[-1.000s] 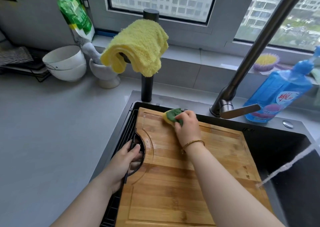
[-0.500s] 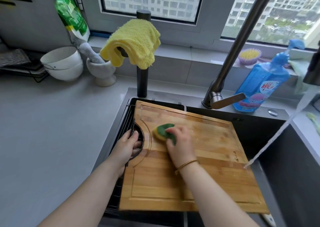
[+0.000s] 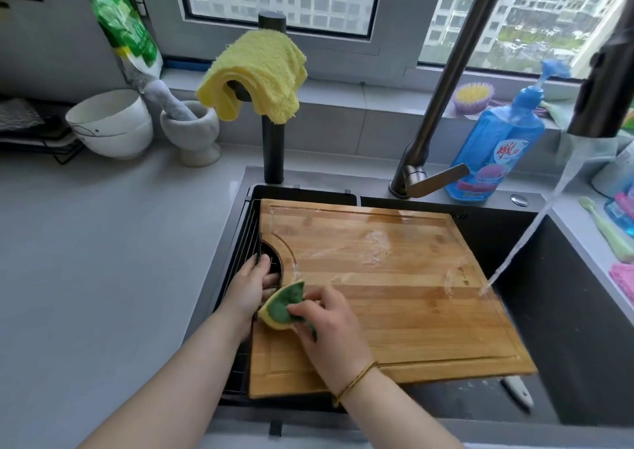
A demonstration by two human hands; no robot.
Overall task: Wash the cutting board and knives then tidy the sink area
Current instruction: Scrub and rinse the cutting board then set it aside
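Head view shows the board (image 3: 394,294) lying across the sink (image 3: 566,311), left hand (image 3: 252,285) gripping its cut-out edge and right hand (image 3: 329,325) pinching the sponge (image 3: 279,306) on it; being wet and soapy (I judge), it may slide onto the knife (image 3: 518,392) below.

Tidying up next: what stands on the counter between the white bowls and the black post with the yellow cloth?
A grey mortar with a pestle in it, shown in the head view.
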